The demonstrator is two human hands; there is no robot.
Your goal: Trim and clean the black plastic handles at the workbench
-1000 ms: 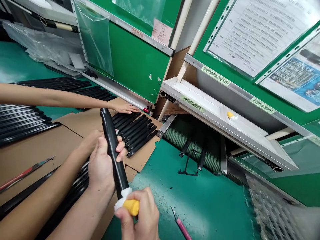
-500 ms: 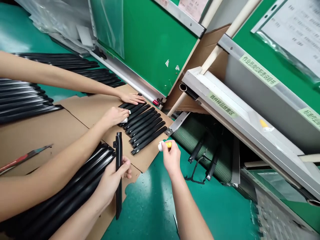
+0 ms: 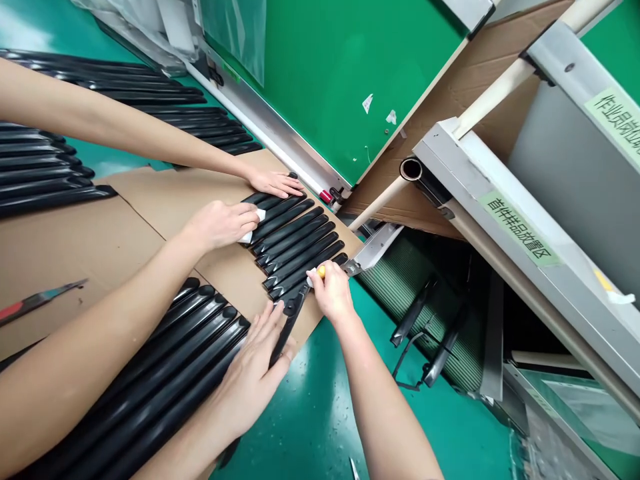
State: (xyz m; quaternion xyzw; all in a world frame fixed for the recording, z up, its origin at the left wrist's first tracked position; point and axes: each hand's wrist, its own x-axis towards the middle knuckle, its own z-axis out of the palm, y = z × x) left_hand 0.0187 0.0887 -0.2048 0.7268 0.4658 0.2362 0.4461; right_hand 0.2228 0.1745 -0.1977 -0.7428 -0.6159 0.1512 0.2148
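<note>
My left hand (image 3: 253,377) holds a long black plastic strip (image 3: 295,313) with a small tab near its top end, gripping it between fingers and thumb. The strip tilts up to the right. My right hand (image 3: 331,290) is closed on a small yellow tool with a white tip (image 3: 321,272). That white tip is at the strip's upper end, apparently touching it. Behind my hands lies a row of black strips (image 3: 300,243) on cardboard (image 3: 150,207). More black strips (image 3: 185,353) lie side by side to the left of my left hand.
A co-worker's hand (image 3: 275,183) rests on the row; their other hand (image 3: 220,225) presses a white cloth (image 3: 249,233) on it. A red-handled pointed tool (image 3: 40,301) lies left. Metal shelf frames (image 3: 470,180) stand right, above a ribbed green belt (image 3: 407,287) holding black parts.
My left hand has tilted the strip to the right and brought it up against the white tip in my right hand. The view has shifted somewhat. The co-worker's hands stay at the row.
</note>
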